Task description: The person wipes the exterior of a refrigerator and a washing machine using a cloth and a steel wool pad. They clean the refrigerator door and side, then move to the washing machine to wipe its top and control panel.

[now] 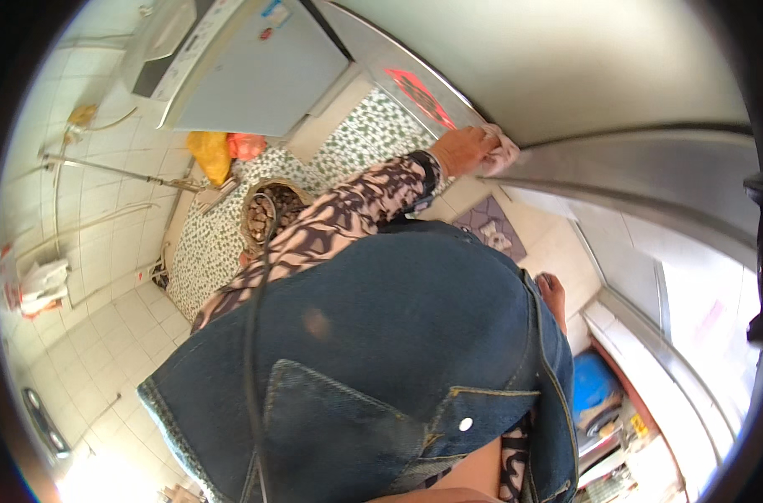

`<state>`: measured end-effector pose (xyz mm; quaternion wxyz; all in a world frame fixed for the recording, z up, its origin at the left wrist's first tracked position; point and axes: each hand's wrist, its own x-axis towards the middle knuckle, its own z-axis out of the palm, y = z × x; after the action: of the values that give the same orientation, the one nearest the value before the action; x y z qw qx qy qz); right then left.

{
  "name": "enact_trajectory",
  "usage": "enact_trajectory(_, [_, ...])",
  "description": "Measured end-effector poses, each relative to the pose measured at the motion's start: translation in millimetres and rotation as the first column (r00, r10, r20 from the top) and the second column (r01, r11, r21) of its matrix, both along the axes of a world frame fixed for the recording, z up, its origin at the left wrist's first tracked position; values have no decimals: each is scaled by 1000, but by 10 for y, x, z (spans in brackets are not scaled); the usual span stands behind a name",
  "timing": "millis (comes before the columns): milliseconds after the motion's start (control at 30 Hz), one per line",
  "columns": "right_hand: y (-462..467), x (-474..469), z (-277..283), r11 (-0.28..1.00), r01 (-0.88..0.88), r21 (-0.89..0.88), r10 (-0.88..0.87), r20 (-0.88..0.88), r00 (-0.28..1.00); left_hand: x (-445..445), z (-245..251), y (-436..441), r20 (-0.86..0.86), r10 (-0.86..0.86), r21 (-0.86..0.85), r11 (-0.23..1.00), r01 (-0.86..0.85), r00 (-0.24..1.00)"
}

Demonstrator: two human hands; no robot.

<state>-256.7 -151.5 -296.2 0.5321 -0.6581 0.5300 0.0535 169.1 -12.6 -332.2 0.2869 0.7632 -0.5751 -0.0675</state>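
Observation:
My left hand [466, 151], at the end of a patterned sleeve [350, 210], is closed on a crumpled pale pink cloth [501, 151]. The cloth touches the metal edge where a grey panel and a large pale panel [620, 63] meet. A red decorative sticker [421, 99] is on the grey panel, just above the hand. Dark blue denim clothing [381, 302] fills the middle of the view and hides much beneath it. At its right edge shows a piece of bare skin [552, 295]; whether this is my right hand or a foot, I cannot tell.
A basket of brown lumps [262, 217] stands on the patterned floor, near a yellow bag [210, 156] and a red bag [247, 146]. A grey-fronted appliance [262, 75] is at upper left. A mat [491, 229] lies below the hand. A blue container [595, 383] is at lower right.

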Motion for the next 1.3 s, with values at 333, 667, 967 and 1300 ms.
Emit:
enact_trajectory(333, [369, -177, -32, 972, 221, 74, -216, -75, 974, 1037, 131, 514, -50, 339, -93, 935, -342, 940])
enact_trajectory(667, [615, 1069, 68, 998, 58, -12, -58, -54, 997, 3155, -19, 950, -320, 849, -95, 414, -905, 422])
enact_trajectory(967, [724, 1244, 43, 998, 58, 6, -58, -7, 998, 3220, -209, 735, -202, 823, -182, 501, -846, 531])
enact_trajectory(1300, [719, 1170, 231, 995, 87, -44, -88, -35, 995, 3469, -123, 946, -435, 734, -34, 565, -824, 521])
